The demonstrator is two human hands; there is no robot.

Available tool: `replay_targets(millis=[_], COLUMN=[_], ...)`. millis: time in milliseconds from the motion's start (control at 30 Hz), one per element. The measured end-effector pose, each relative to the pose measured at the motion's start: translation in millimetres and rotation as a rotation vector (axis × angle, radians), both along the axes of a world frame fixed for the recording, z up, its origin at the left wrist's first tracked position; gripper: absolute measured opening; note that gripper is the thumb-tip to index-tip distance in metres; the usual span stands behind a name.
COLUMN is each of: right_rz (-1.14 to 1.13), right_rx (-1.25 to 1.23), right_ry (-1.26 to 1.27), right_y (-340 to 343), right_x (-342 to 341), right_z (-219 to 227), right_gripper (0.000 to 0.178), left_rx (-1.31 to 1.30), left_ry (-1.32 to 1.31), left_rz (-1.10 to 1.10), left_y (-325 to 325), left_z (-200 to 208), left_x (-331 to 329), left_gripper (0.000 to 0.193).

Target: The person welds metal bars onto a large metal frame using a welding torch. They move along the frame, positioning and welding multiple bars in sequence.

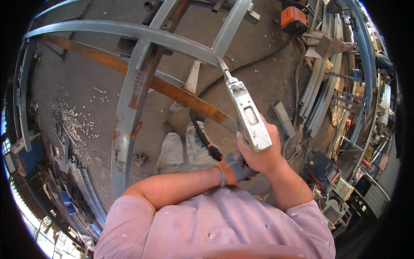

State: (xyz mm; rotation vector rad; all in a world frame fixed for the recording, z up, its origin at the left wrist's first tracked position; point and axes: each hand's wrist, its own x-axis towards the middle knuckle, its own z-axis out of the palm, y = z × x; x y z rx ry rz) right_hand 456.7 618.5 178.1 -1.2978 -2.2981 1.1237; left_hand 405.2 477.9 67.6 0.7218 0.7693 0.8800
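Note:
My bare right hand is closed around a white metal handheld laser welding gun. The gun slants up and to the left, its narrow nozzle at a corner where two grey steel tubes meet. A small red spot shows on that joint. My left hand, in a grey and orange glove, is closed just below my right wrist. A black cable with red bands runs up into that glove, which hides part of its fingers. The welded frame's steel tube spans the upper left.
A rusty flat bar crosses under the frame, above my feet. Small metal offcuts litter the floor at left. An orange machine stands far right, near stacked steel profiles. A short tube lies right of the gun.

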Motion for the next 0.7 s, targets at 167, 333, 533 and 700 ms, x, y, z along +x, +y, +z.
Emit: replay_targets(millis=[167, 333, 533, 700], right_rz=[0.025, 0.049, 0.073, 0.093], right_rx=[-0.049, -0.071, -0.155, -0.15], right_ry=[-0.036, -0.039, -0.108, -0.094], right_y=[13.9, 21.4, 20.1, 18.4], right_x=[-3.8, -6.3, -5.8, -7.9], right_z=[0.6, -0.6, 5.7, 8.2], right_gripper=[0.032, 0.035, 0.039, 0.037], left_rx=[0.183, 0.303, 0.147, 0.24], left_ry=[0.154, 0.216, -0.047, 0.021], left_rz=[-0.053, -0.217, -0.076, -0.055], left_y=[13.6, 21.4, 5.5, -12.7], left_z=[9.5, 9.0, -4.1, -19.6], left_x=[-13.4, -22.3, -5.9, 7.4], left_gripper=[0.033, 0.033, 0.037, 0.041])
